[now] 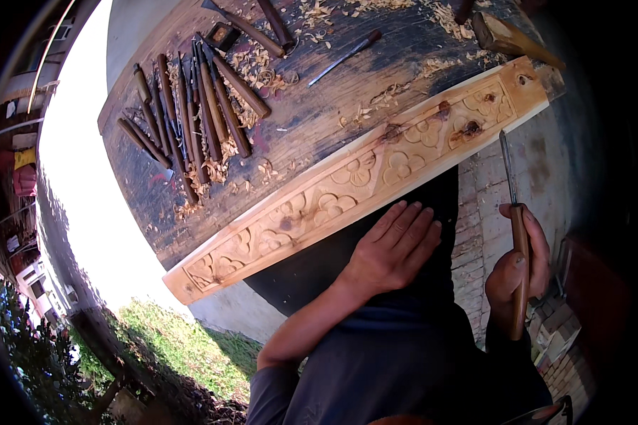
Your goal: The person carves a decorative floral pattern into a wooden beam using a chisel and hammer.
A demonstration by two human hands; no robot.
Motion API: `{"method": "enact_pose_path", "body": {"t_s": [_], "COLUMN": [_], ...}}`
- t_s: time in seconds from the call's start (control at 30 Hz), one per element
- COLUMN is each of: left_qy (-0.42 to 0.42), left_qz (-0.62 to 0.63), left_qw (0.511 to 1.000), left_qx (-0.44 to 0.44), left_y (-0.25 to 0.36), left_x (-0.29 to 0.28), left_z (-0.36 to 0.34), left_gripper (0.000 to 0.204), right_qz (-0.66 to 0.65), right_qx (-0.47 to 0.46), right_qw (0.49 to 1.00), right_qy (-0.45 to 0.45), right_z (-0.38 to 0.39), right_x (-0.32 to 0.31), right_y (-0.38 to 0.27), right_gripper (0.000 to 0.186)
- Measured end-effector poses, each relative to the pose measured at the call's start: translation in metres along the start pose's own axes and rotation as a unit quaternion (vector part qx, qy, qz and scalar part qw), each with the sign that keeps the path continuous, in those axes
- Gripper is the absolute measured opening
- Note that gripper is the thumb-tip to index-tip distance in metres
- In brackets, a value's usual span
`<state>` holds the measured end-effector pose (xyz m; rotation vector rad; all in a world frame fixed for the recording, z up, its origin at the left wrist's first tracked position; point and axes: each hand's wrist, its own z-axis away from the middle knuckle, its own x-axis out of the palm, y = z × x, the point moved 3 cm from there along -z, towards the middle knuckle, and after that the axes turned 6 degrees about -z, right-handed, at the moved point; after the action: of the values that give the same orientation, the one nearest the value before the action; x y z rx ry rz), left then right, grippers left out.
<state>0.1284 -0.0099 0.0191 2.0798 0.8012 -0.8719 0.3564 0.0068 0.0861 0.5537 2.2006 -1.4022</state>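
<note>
A long pale wooden board (361,185) carved with a row of flower shapes lies slantwise along the near edge of the workbench. Dark knots mark its right part. My left hand (398,248) rests palm down on my dark-clothed lap, just below the board's near edge, fingers stretched out and holding nothing. On the right, my right hand (521,265) is closed round the brown wooden handle of a carving chisel (519,234). The chisel stands nearly upright in the picture, its thin metal blade pointing up to the board's near edge near the right end. Whether the tip touches the wood I cannot tell.
Several wood-handled carving tools (198,106) lie bunched on the dark, worn workbench (312,127) at the left. A single chisel (344,58) lies apart beyond the board. A wooden mallet (514,39) sits at the far right. Wood shavings (262,74) are scattered about.
</note>
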Motion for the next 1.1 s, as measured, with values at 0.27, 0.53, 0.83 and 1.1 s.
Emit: {"method": "enact_pose_path", "body": {"t_s": [0.27, 0.53, 0.83, 1.1], "left_qy": [-0.100, -0.117, -0.154, 0.021], "left_qz": [-0.159, -0.184, -0.200, -0.219], "left_qw": [0.967, 0.957, 0.938, 0.952], "left_qx": [-0.173, -0.193, -0.238, -0.215], "left_y": [-0.032, -0.077, -0.141, -0.072], "left_x": [0.008, -0.033, -0.142, -0.158], "left_z": [-0.030, -0.001, 0.101, 0.105], "left_gripper": [0.103, 0.135, 0.136, 0.062], "right_qz": [-0.087, -0.109, -0.286, -0.443], "right_qx": [-0.055, -0.128, -0.101, 0.164], "right_qw": [0.994, 0.982, 0.931, 0.819], "right_qy": [-0.041, -0.081, -0.203, -0.326], "right_z": [-0.007, -0.036, -0.053, -0.061], "right_x": [0.020, 0.035, 0.074, 0.114], "right_y": [0.011, -0.006, -0.008, -0.014], "right_gripper": [0.052, 0.043, 0.047, 0.042]}}
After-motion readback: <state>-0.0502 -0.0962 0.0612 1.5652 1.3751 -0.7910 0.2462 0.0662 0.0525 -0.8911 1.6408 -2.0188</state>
